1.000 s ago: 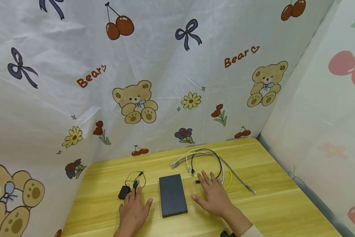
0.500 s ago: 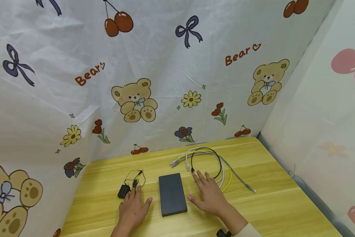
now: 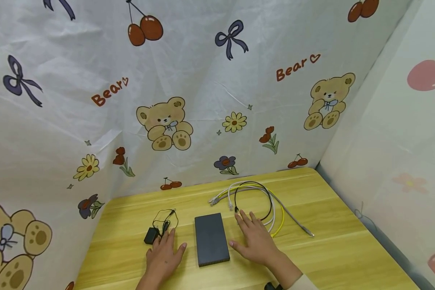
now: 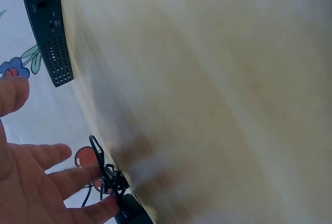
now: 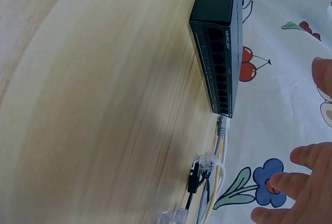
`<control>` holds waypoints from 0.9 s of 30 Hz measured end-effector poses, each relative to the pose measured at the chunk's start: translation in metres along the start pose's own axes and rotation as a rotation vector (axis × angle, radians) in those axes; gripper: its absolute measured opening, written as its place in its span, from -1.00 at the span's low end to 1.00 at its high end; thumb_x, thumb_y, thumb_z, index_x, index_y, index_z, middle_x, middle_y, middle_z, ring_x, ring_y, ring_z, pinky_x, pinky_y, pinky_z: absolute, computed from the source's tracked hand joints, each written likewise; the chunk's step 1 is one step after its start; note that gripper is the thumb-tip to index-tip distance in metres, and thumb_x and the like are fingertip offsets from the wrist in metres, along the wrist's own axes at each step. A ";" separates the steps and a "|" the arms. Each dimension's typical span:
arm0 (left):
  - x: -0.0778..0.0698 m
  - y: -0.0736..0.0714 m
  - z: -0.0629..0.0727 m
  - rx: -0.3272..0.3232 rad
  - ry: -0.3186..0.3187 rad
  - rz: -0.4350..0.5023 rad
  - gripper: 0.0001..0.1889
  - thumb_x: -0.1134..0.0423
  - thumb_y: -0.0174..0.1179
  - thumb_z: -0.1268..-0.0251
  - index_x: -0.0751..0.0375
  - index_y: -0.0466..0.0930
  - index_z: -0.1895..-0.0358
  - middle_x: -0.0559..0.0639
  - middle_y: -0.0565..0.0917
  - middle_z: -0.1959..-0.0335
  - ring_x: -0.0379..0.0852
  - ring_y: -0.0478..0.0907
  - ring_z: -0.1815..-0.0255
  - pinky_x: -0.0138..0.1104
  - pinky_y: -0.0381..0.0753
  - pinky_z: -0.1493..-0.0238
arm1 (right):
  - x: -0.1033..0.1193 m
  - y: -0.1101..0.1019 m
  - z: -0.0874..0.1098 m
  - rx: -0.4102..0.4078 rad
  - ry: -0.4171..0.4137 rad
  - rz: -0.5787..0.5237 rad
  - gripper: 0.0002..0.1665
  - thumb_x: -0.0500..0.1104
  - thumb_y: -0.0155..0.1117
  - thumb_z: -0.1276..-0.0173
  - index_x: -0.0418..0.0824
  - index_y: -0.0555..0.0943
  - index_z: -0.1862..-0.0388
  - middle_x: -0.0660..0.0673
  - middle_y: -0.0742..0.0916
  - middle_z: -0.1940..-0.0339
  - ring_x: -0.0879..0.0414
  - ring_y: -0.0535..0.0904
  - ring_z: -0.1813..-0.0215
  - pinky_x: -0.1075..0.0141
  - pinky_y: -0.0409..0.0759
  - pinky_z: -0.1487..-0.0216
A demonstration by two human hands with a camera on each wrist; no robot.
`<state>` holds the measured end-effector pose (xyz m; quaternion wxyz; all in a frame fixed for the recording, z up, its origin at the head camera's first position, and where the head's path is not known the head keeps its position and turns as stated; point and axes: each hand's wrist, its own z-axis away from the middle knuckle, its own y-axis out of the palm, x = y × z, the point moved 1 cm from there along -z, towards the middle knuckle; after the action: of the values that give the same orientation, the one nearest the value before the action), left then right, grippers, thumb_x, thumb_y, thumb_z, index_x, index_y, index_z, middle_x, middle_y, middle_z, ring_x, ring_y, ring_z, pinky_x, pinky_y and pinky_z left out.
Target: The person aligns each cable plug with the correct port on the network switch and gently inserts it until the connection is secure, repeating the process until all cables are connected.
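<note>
A dark network switch point(image 3: 211, 239) lies flat on the table between my two hands. In the right wrist view its row of ports and the MERCURY lettering show. My left hand point(image 3: 163, 257) is left of it, fingers spread and straight, fingertips near a black power adapter point(image 3: 151, 235) and its bundled cord point(image 3: 165, 225). Whether they touch the adapter, I cannot tell. On the switch's other side, my right hand point(image 3: 259, 243) has its fingers extended, thumb near the switch. Its fingers reach toward coiled network cables point(image 3: 283, 217), white, yellow, grey and black. Neither hand holds anything.
The wood-grain table point(image 3: 333, 249) ends at a patterned cloth backdrop point(image 3: 202, 80) at the back. Another pale cloth point(image 3: 395, 153) hangs along the right side. A grey cable point(image 3: 293, 218) stretches out right of the coil. Something black point(image 3: 271, 286) sits by my right wrist.
My right hand has shifted slightly left, closer to the switch, covering the black cable's near plug. The left hand stays nearly still. The switch, adapter and cables have not moved.
</note>
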<state>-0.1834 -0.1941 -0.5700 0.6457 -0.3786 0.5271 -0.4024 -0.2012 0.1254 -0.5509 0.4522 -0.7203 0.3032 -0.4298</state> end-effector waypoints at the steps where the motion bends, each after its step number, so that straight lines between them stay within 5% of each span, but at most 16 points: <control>1: 0.000 0.000 0.000 -0.005 0.008 0.000 -0.16 -0.35 0.00 -0.39 0.09 0.17 -0.57 0.31 0.28 -0.49 0.58 0.09 -0.43 0.53 0.10 -0.13 | 0.000 0.000 0.000 0.001 0.000 0.000 -0.02 0.37 0.16 -0.36 -0.14 0.24 -0.58 -0.20 0.28 -0.58 -0.41 0.17 -0.51 -0.38 0.25 -0.31; 19: 0.001 0.001 0.000 -0.041 0.014 0.002 -0.11 -0.26 0.14 -0.36 0.18 0.11 -0.58 0.34 0.47 -0.33 0.56 0.17 -0.39 0.51 0.08 -0.18 | 0.000 0.003 0.000 -0.019 -0.010 0.012 0.01 0.48 0.02 -0.37 -0.14 0.26 -0.57 -0.21 0.32 -0.56 -0.42 0.20 -0.50 -0.38 0.27 -0.29; 27: -0.003 -0.001 0.002 -0.054 0.007 -0.054 -0.17 -0.23 0.20 -0.32 0.15 0.25 -0.52 0.31 0.52 -0.28 0.54 0.07 -0.45 0.57 -0.13 -0.19 | 0.000 0.003 -0.001 -0.007 -0.015 0.025 -0.03 0.41 0.12 -0.36 -0.13 0.28 -0.56 -0.22 0.33 -0.56 -0.42 0.20 -0.50 -0.35 0.28 -0.31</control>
<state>-0.1819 -0.1913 -0.5680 0.6223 -0.4084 0.5297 -0.4067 -0.2025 0.1238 -0.5531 0.4572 -0.7212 0.3105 -0.4177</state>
